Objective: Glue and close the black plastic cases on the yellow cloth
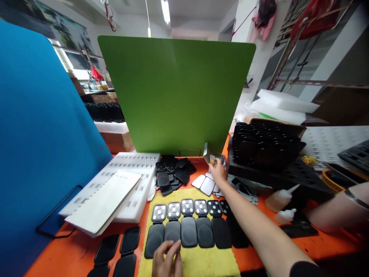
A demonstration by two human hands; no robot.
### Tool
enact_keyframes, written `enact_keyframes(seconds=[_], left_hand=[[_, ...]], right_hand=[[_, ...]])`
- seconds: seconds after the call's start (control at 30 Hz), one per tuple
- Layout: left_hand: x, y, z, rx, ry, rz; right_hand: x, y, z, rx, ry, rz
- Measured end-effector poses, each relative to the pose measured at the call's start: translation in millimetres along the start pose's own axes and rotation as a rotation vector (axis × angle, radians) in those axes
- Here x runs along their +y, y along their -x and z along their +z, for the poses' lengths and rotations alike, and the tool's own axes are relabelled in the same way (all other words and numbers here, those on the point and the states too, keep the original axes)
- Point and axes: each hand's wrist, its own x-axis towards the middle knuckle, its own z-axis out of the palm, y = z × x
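Observation:
On a yellow cloth (190, 265) lies a row of several black hinged folding cases (189, 232), opened flat. Their smaller upper panels (187, 206) carry round pale dots, and some of these panels look silvery white. My left hand (167, 259) is at the near edge of the row, below the second case, thumb and fingers pinched together; anything between them is too small to make out. My right hand (218, 172) reaches to the back, its fingers closed at a small clear container (221, 158). What those fingers grip is hidden. White rounded sheets (207, 186) lie just left of this hand.
Loose black panels (173, 173) are piled behind the cloth. At left, a spiral notebook (106, 200) rests on white foam (138, 204). More black cases (129, 240) lie front left. A black rack (265, 146), bottles (279, 200) and another person's arm (340, 207) are at right. A green divider (178, 96) stands behind.

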Motion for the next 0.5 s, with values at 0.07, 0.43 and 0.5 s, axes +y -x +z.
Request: enact_keyframes(seconds=[0.07,0.43,0.5], left_hand=[[-0.5,0.4,0.1,-0.001,-0.012,-0.001],[4.5,-0.1,-5.7,-0.022,0.048,-0.073],[4.9,-1.1,-8.2,-0.029,0.058,-0.096]], right_hand=[[-1.1,-0.5,1.3,0.01,0.008,0.004],[12.7,40.5,-15.3,0.025,-0.004,-0.038],[23.3,71.0,-30.5,-0.035,0.011,-0.117]])
